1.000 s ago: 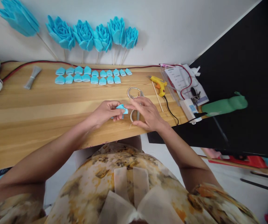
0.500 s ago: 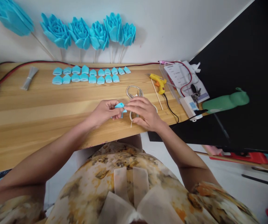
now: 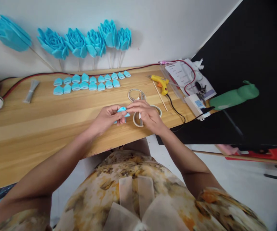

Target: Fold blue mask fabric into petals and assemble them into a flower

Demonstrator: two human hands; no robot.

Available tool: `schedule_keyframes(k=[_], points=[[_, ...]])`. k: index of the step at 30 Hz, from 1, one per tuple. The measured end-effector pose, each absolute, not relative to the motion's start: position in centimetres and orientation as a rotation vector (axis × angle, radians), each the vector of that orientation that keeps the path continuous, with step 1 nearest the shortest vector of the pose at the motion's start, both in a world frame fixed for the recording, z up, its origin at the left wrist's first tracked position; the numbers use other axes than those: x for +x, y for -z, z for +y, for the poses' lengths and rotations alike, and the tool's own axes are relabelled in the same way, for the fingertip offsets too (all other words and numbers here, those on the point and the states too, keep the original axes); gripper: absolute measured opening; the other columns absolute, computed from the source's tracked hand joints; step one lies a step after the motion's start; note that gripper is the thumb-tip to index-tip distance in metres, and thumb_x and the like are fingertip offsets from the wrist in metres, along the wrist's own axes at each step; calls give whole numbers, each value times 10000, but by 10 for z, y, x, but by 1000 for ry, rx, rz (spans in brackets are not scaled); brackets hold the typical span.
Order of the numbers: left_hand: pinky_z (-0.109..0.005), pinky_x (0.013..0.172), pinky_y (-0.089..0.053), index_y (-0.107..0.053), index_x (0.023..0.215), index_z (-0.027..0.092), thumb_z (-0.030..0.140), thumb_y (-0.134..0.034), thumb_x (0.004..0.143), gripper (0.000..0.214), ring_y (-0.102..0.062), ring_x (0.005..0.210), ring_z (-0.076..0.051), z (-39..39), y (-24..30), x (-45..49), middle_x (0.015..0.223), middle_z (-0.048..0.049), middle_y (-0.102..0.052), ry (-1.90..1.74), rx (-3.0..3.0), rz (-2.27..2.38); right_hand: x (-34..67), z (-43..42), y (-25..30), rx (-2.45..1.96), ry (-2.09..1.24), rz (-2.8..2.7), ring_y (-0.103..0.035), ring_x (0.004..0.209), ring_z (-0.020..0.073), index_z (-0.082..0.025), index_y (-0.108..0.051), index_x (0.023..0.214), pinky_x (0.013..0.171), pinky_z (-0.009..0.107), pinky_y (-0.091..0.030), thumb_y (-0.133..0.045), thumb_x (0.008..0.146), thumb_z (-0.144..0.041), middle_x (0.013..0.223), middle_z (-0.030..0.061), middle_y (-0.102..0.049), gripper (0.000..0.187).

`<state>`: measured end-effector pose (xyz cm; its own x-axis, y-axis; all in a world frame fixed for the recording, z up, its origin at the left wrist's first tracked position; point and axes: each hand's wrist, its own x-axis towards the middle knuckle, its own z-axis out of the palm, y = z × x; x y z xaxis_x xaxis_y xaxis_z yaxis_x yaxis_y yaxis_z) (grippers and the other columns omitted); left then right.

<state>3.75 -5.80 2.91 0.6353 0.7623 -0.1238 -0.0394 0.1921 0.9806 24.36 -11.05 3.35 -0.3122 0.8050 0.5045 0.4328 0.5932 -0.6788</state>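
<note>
My left hand (image 3: 108, 118) is closed around a small folded light-blue felt petal (image 3: 122, 109), pinched between the thumb and fingers. More of the blue felt shows below the thumb. Opposite it, my right hand (image 3: 149, 116) reaches in with its fingers stretched out, the fingertips touching the petal's right edge. A small white bit shows by the right palm; I cannot make out what it is. Beneath and beside that hand lie pale rings (image 3: 136, 89), partly hidden. Two rows of similar folded blue petals (image 3: 76, 86) lie farther back on the wooden table (image 3: 32, 128).
Several blue felt flowers (image 3: 75, 43) on thin sticks stand along the wall. To the right are a yellow glue gun (image 3: 160, 83), a wooden stick (image 3: 160, 97), papers, a power strip (image 3: 197, 106) and a green bottle (image 3: 234, 96). A clear bundle (image 3: 31, 91) and white cord lie at left.
The view has shifted slightly. My right hand's thumb and lower fingers have curled in, uncovering more of the pale rings. My left hand keeps its hold on the petal.
</note>
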Motion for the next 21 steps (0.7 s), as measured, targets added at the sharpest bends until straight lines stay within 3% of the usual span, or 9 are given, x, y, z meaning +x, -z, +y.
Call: schedule_keyframes(k=[5, 13, 21], points=[[-200, 510, -417, -643, 716, 159, 410, -800, 734, 296, -531, 505, -79, -59, -26, 39, 593, 11, -652, -691, 1242, 735, 238, -114, -33, -1032, -765, -1710, -649, 1142, 196, -250, -768, 1039, 1085, 432, -438, -349, 1034, -519, 1165, 63, -729, 499], [-202, 498, -416, -636, 694, 162, 360, -782, 739, 250, -527, 503, -83, -55, -18, 40, 577, 14, -642, -811, 1249, 768, 232, -123, -13, -1023, -1126, -1340, -629, 1217, 209, -261, -751, 1130, 1043, 408, -518, -395, 996, -595, 1247, 54, -711, 506], [-203, 490, -398, -626, 656, 163, 381, -758, 744, 269, -501, 480, -76, -55, -21, 41, 560, 12, -625, -868, 1385, 831, 226, -122, -17, -1051, -1141, -1424, -623, 1211, 221, -272, -777, 1098, 969, 372, -566, -536, 931, -599, 1307, 51, -673, 439]])
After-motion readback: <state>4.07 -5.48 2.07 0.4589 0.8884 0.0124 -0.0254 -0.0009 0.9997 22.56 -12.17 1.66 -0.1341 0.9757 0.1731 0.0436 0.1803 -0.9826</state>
